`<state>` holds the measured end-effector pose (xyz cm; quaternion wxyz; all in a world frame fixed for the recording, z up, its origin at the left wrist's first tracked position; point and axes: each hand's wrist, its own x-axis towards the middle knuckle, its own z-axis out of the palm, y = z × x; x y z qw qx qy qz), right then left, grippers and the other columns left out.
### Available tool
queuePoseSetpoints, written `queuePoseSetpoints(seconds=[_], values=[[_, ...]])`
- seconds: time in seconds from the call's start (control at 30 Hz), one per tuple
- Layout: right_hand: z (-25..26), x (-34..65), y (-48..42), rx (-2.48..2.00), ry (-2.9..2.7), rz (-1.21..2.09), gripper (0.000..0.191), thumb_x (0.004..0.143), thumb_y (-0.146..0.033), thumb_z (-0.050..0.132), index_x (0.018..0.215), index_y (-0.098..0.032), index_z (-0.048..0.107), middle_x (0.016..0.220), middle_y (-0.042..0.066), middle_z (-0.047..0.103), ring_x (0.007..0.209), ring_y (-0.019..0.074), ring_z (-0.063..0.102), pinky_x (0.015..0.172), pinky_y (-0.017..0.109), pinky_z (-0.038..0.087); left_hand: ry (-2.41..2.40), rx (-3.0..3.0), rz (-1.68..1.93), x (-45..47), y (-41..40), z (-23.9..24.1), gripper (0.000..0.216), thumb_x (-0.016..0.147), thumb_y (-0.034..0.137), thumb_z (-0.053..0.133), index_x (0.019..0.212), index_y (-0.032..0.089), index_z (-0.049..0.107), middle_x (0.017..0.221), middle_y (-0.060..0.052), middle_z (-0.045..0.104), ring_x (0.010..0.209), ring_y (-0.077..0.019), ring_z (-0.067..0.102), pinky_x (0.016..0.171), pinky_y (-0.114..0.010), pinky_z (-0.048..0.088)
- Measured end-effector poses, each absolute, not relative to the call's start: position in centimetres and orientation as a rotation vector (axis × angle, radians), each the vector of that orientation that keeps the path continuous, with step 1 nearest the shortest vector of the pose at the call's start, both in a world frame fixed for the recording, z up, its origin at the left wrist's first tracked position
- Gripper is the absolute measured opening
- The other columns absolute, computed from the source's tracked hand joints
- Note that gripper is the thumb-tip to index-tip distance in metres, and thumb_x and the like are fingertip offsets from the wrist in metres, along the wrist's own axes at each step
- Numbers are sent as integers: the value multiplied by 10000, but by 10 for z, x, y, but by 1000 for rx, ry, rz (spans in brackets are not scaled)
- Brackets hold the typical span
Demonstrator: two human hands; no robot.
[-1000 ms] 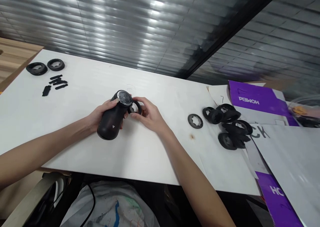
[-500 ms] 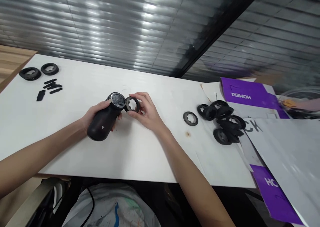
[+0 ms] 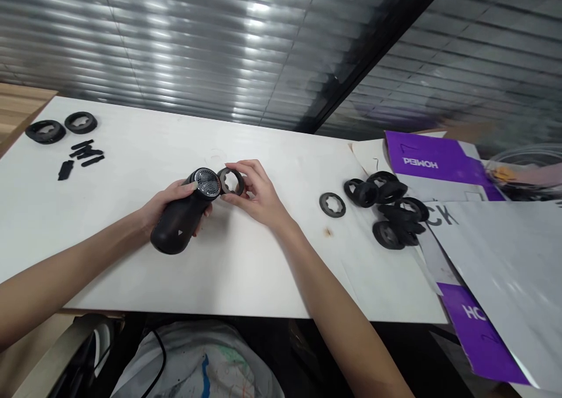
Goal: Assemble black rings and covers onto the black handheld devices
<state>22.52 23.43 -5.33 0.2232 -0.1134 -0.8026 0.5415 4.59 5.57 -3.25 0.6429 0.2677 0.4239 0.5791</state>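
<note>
My left hand [image 3: 169, 205] is wrapped round a black fabric shaver [image 3: 176, 225], whose round perforated metal head [image 3: 207, 183] faces up and to the right. Between the thumb and fingers of my right hand [image 3: 255, 192] is a black ring [image 3: 223, 188] with a notched inner opening. The ring's left edge is right beside the shaver's head and seems to touch it. Some fingers of my left hand are hidden behind the shaver's body. Both things are held over the middle of the white table [image 3: 246, 269].
One flat notched ring [image 3: 332, 205] lies right of my right hand, and a heap of black rings [image 3: 389, 210] beyond it. At the far left are stacked rings [image 3: 81, 123] and several small black strips [image 3: 86, 151]. Purple-and-white cardboard [image 3: 413, 158] covers the right side.
The shaver has tipped slightly, its head a little lower against the ring. My right hand keeps its hold on the ring. The whole view has shifted slightly.
</note>
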Motion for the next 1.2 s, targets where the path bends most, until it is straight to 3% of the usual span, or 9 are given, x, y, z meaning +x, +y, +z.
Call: queuePoseSetpoints(seconds=[0.7, 0.93, 1.2], values=[[-57, 226, 233, -296, -2241, 1448, 518, 959, -556, 823, 1400, -334, 665, 1232, 60, 520, 834, 167, 591, 739, 381, 613, 936, 626, 1310, 48, 55, -32, 546, 806, 563, 926, 1056, 153, 668, 807, -86, 755, 564, -219, 719, 493, -306, 641], [-54, 230, 241, -186, -2259, 1323, 531, 914, -497, 893, 1381, -346, 689, 1338, 68, 585, 795, 146, 612, 728, 377, 620, 868, 746, 1323, 50, 55, -32, 495, 809, 499, 942, 1066, 149, 706, 835, -72, 756, 599, -201, 715, 503, -297, 650], [-53, 237, 246, -53, -2381, 1175, 517, 993, -375, 822, 1471, -363, 627, 1328, 66, 610, 1001, 212, 707, 932, 456, 689, 972, 763, 1330, 52, 55, -34, 531, 813, 475, 937, 1176, 159, 715, 839, -65, 744, 601, -203, 702, 486, -318, 652]])
